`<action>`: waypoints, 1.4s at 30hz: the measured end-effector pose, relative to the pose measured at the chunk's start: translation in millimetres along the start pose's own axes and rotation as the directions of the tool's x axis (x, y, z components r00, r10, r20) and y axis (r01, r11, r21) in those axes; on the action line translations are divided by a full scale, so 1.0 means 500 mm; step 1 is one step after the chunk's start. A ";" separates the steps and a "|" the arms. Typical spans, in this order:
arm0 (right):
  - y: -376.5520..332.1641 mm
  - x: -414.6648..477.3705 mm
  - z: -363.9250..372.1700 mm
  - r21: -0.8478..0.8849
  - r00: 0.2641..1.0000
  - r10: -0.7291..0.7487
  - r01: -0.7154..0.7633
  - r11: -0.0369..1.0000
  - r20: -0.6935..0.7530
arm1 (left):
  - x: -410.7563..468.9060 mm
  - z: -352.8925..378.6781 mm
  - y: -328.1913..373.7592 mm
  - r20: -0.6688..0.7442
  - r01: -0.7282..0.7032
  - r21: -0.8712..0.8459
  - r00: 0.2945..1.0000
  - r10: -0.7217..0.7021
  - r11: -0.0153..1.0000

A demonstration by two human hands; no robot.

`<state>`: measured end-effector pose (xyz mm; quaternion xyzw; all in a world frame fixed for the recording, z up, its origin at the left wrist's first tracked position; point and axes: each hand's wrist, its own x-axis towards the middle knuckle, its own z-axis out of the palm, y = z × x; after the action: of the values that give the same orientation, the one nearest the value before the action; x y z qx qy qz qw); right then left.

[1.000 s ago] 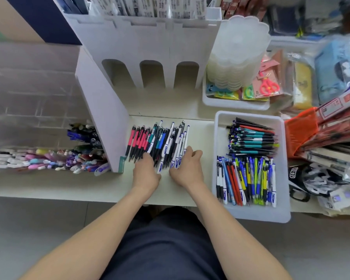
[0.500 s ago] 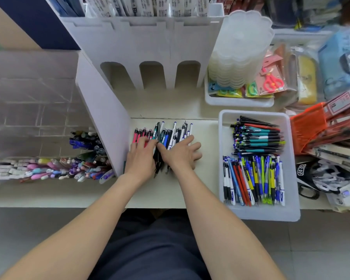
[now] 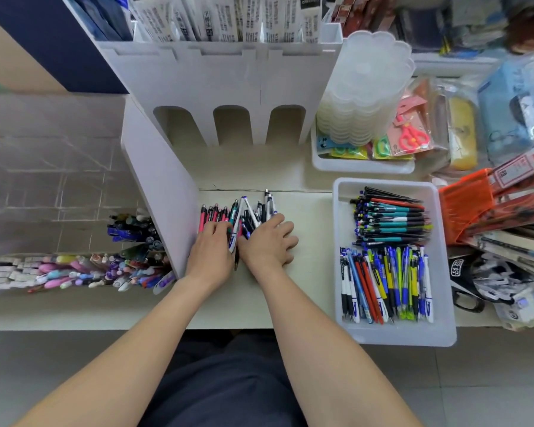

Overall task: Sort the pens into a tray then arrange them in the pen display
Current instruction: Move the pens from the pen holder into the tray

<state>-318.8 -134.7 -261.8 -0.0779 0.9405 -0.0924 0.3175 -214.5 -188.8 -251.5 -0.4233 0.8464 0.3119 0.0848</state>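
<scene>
While both of your hands are down on the shelf [image 3: 309, 211], they meet at the loose pens [image 3: 267, 206] in the middle of the frame. Those pens lie in a messy bunch right beside the white side wall [image 3: 161, 204], pink ones on the left, dark and white ones on the right. Your left hand [image 3: 210, 254] has bent fingers, and the tips touch the pink pens. I cannot tell if it is grabbing a pen or just pushing. Your right hand [image 3: 267, 245] is spread out and relaxed, holding nothing; its thumb side leans on the bunch and its other fingers lie on the shelf. One white pen [image 3: 233, 238] pokes out between your two hands.

The white tray [image 3: 407, 339] sits at the right of the frame, near your right hand but not touching it. At its top end, a heap of teal and dark pens [image 3: 392, 220] lies sideways. Below that, a row of blue, yellow, red and white pens [image 3: 386, 282] points up and down the frame.

The pen display [image 3: 232, 81] stands at the top middle, with three round-topped holes low down. At the left, lots of colourful pens [image 3: 105, 269] fill clear boxes. A stack of clear cups [image 3: 364, 87] stands at the upper right, with pink scissors [image 3: 412, 137] just beside it.
</scene>
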 end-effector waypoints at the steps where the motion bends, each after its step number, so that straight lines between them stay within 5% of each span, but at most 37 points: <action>1: 0.004 -0.002 0.003 0.007 1.000 -0.012 0.012 1.000 0.006 | 0.000 0.000 0.001 -0.001 0.001 -0.002 1.000 -0.001 1.000; 12: 0.052 0.011 -0.050 -0.189 0.973 -0.227 0.230 0.955 0.036 | -0.004 -0.009 0.038 -0.059 -0.012 -0.042 0.998 0.009 0.999; 25: 0.119 0.022 -0.135 0.216 0.903 -0.350 0.300 0.929 0.249 | -0.016 -0.001 0.102 -0.173 0.056 -0.290 0.979 -0.109 0.955; 28: 0.134 0.010 -0.203 0.243 0.829 -0.461 0.399 0.884 0.317 | -0.017 -0.019 0.147 -0.210 0.066 -0.489 0.959 -0.191 0.870; 33: 0.197 0.008 -0.308 0.224 0.730 -0.574 0.529 0.818 0.371 | -0.014 -0.039 0.267 -0.021 0.089 -0.842 0.980 -0.196 0.533; 42: 0.372 0.043 -0.351 0.239 0.881 -0.449 0.409 0.881 0.147 | -0.041 0.068 0.460 -0.029 -0.126 -0.584 0.990 0.135 0.802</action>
<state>-459.4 63.3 -179.0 -0.2615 0.8490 -0.2467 0.3872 -382.7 -51.7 -165.2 -0.3675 0.7360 0.5648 -0.0652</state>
